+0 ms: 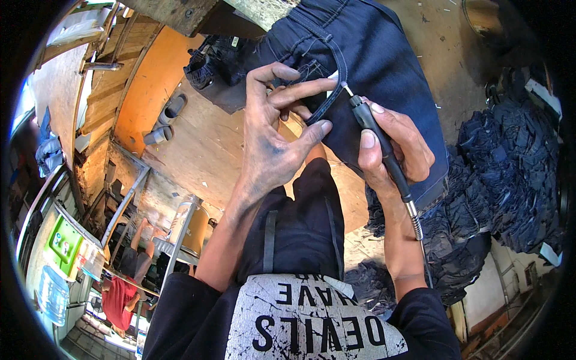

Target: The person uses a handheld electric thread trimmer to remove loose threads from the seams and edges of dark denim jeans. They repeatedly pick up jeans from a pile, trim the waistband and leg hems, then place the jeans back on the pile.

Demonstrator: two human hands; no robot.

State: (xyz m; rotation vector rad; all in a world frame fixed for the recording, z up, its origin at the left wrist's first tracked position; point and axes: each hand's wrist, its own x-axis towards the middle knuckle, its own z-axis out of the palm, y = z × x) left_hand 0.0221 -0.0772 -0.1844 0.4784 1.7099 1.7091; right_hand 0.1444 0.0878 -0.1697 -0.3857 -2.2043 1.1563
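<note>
I'm watching the left hand (270, 141) pinch the waistband (342, 65) of dark-blue trousers (390, 66) spread just ahead; the right hand (415, 153) grips a black pen-shaped tool (384, 138), tip at that band. Below, bold lettering (318, 333) reads upside-down across the shirt (186, 321); dark garments (504, 174) heap rightward.

Left hand (273, 139) half-curled, index finger (306, 91) extended — right hand (409, 143) clenched.
</note>
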